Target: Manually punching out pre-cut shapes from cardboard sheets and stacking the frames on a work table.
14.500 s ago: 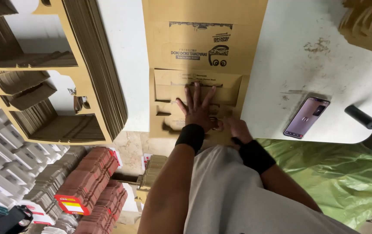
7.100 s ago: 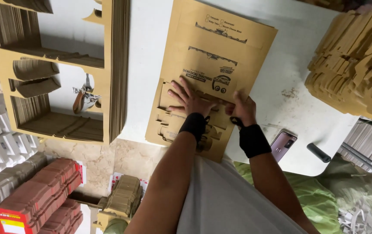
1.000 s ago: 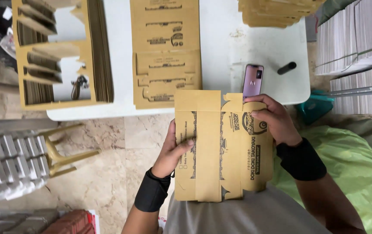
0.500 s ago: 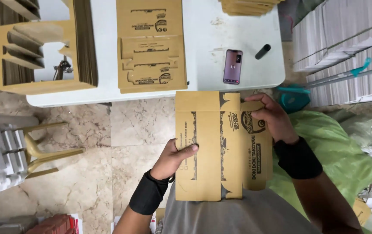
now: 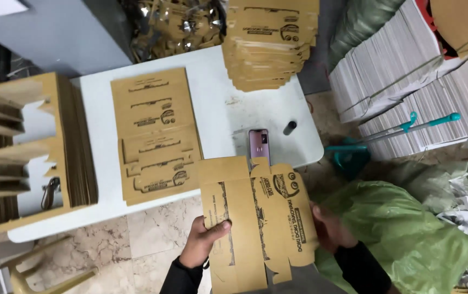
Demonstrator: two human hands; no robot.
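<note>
The person holds a flat die-cut cardboard blank [image 5: 255,218] in the air, just off the near edge of the white desk [image 5: 223,109] and above the marble floor [image 5: 136,245], so it lies face-up under the head camera with its printed panel to the right. The left hand [image 5: 204,242] pinches the blank's left margin, thumb on top and fingers curled beneath, which keeps that side level. The right hand [image 5: 326,228] grips the right edge from behind; most of it is hidden by the cardboard, so I cannot tell how its fingers lie beyond that they clasp the edge. On the desk, a low pile of matching flat blanks [image 5: 155,133] sits left of centre, reaching to the near edge, apparently within easy reach. A taller stack of blanks [image 5: 269,41] stands at the far edge. A phone [image 5: 259,146] lies near the desk's right near corner, just beyond the held blank's top flap, with a small dark cylinder [image 5: 290,127] beside it. At the left edge, cardboard offcut frames [image 5: 27,152] rest partly on the desk. A green sack [image 5: 397,228] sits to the right, below the desk.
</note>
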